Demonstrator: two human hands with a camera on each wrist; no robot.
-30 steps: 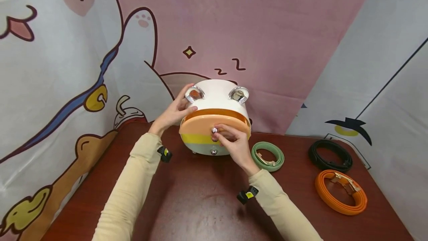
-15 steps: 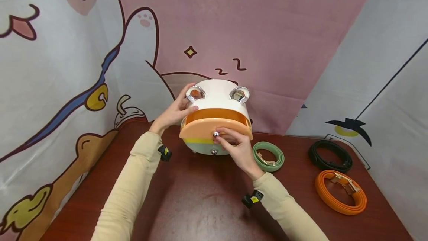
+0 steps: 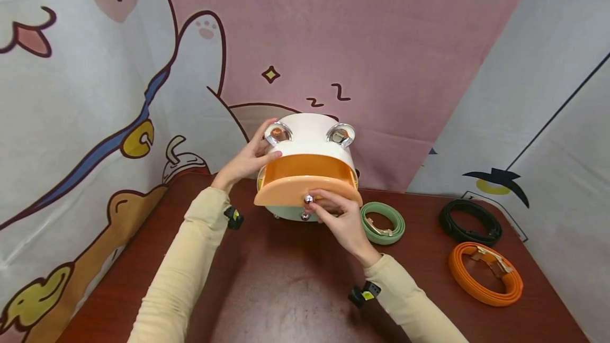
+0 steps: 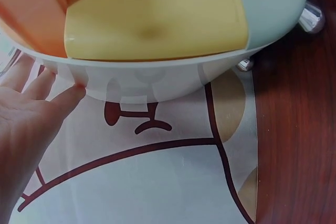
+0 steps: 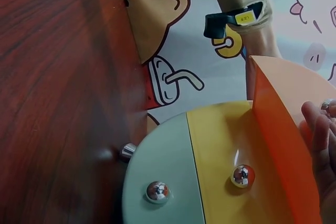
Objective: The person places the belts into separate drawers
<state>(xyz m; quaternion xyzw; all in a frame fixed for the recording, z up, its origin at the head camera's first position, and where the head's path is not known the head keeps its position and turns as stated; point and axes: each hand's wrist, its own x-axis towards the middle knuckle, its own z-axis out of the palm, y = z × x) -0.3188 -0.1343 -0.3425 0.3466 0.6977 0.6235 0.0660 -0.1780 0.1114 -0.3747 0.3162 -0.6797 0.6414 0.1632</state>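
Observation:
A small white cabinet with two chrome ear-like loops on top stands on the table. Its top orange drawer is pulled out, and the hollow behind its front shows from above. My right hand pinches this drawer's round chrome knob between thumb and fingers. My left hand rests against the cabinet's left side near one loop, with fingers extended; its fingertips touch the white wall in the left wrist view. Below, the yellow drawer and the green drawer are closed, each with its own knob.
Right of the cabinet lies a coiled green belt with a gold buckle. Farther right are a coiled black belt and a coiled orange belt. A printed cloth hangs behind the dark red wooden table.
The orange drawer has slid farther out toward me, drawn by my right hand on its knob. My left hand has stayed on the cabinet's side.

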